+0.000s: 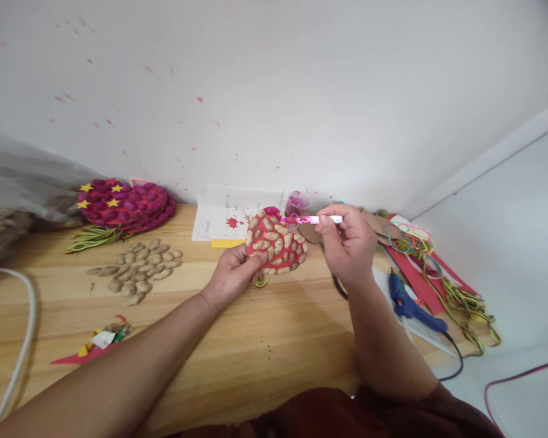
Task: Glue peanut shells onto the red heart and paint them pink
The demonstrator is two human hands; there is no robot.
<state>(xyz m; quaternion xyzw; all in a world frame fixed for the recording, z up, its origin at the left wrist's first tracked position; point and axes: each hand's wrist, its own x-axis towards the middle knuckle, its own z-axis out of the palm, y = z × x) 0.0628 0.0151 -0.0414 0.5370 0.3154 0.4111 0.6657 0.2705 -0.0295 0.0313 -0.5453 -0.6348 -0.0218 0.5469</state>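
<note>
My left hand (237,271) grips the lower left edge of a red disc (278,240) covered with peanuts in their shells, thumb on top. My right hand (349,246) holds a white-handled paintbrush (331,219) level, its pink-stained end at the disc's upper edge. A few peanuts there are magenta; the others keep their bare tan shells. Behind the brush stands a clear cup (296,202) smeared with magenta paint. A bit of green cord (261,281) hangs below the disc.
Loose peanuts (141,267) lie to the left. Behind them rests a stack of magenta peanut discs (128,207) with yellow stars. A blue glue gun (413,307), red paper strips and green cords (466,301) lie right. Paper scraps (105,337) sit front left; printed sheets (210,213) lie against the wall.
</note>
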